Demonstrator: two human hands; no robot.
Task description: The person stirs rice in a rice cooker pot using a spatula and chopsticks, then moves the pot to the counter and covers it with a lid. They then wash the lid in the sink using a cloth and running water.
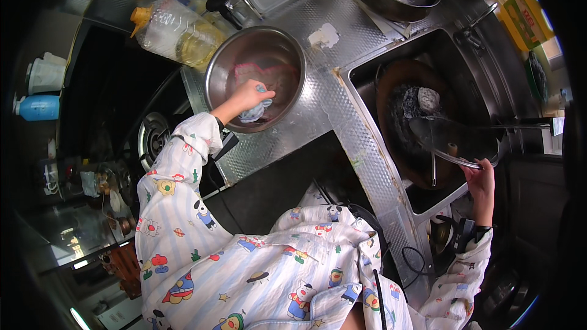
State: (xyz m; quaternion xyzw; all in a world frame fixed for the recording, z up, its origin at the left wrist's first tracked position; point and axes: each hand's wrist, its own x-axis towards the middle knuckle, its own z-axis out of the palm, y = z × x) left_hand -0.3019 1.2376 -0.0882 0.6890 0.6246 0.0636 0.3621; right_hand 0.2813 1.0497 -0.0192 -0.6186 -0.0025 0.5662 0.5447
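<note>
My left hand [250, 95] grips a wadded blue-grey cloth [255, 112] inside a round stainless-steel basin [290, 50]. Another cloth with a pink edge [266, 73] lies flat on the basin's bottom. At the right, my right hand [479, 178] holds the rim of a clear glass lid [472, 140] that is tilted over the sink [415, 204]. Below the lid, a brown-black wok [387, 119] rests in the sink, partly hidden by it. In the wok sits a rounded grey-white wad [428, 100], perhaps a scouring pad; its material is unclear.
A large oil bottle with a yellow cap [176, 34] lies tilted against the basin's left side. A gas burner [153, 137] is at the left. Behind the sink stand a faucet [470, 36] and a metal pot lined with a plastic bag [394, 2]. A white patch [323, 35] marks the steel counter [316, 96].
</note>
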